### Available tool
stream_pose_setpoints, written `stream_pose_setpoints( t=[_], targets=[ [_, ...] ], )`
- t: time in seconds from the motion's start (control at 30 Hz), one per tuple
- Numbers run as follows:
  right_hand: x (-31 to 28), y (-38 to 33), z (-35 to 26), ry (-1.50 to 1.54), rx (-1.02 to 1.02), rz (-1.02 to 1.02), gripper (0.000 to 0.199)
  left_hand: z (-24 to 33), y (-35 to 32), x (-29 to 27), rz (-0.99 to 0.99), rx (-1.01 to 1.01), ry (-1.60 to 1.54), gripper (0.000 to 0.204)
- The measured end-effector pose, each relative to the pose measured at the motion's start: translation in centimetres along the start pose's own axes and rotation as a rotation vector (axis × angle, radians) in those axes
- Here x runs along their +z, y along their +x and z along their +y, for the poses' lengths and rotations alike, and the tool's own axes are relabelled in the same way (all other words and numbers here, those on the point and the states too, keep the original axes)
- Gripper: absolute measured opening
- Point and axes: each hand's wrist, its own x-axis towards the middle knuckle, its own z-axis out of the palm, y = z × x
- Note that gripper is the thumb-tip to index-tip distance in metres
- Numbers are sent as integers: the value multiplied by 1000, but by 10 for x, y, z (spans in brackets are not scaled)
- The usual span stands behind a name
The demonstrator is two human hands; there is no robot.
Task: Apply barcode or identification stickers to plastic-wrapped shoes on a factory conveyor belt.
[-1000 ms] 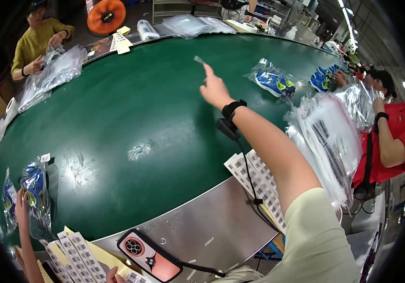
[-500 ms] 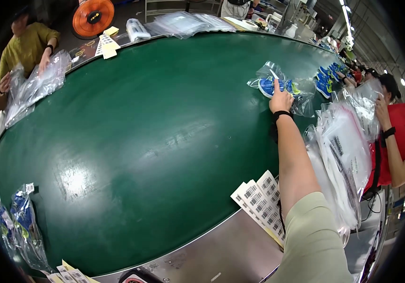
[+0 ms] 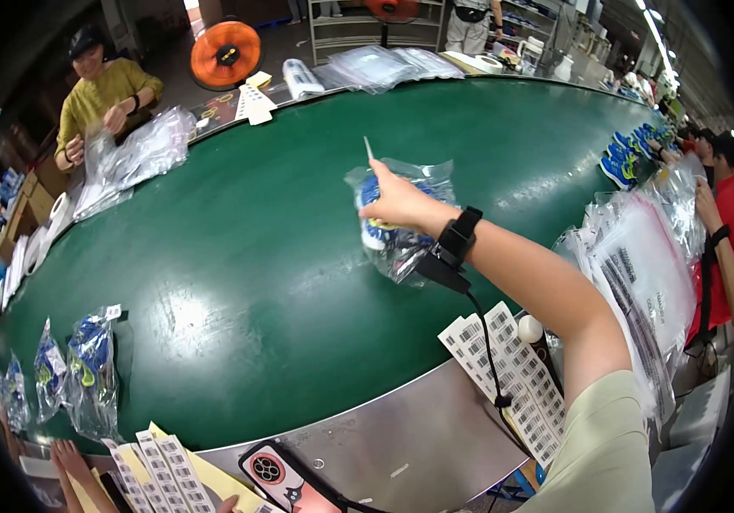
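The right hand reaches over a blue shoe in a clear bag, index finger extended with a small pale strip at its tip; whether its grip clasps the bag, I cannot tell. The shoe lies on the green bench, beyond the barcode sheets, while the left hand barely shows beside the phone, its grip unclear.

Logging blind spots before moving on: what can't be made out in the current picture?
Head view throughout:
Bagged footwear: middle hidden behind the right hand.
Pale strip extending from that hand: too thin to identify.
Left hand: mostly cut off by the lower edge, grip unseen.
Phone: lower end cut off there too.
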Motion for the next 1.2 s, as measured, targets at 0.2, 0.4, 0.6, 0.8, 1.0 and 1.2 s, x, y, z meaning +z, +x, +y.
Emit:
stream_pose_setpoints(
  t=[0.2,0.4,0.6,0.8,1.0,1.2],
  targets=[
    [-54,-9,-105,571,-300,193,73,9,-4,-6,-31,-37,-85,23],
    [18,60,-40,303,-10,103,89,-10,-6,-7,-41,22,-85,23],
    [105,98,-31,403,-47,321,85,-16,-6,-3,-78,14,-105,24],
    [89,41,-29,941,254,129,83,-15,-4,-9,-96,14,-70,24],
    [54,7,8,913,249,98,78,-14,-2,-13,-130,-16,-96,25],
    [3,33,8,680,-36,427,10,-12,-3,-9,-137,-60,-133,26]
  ],
)
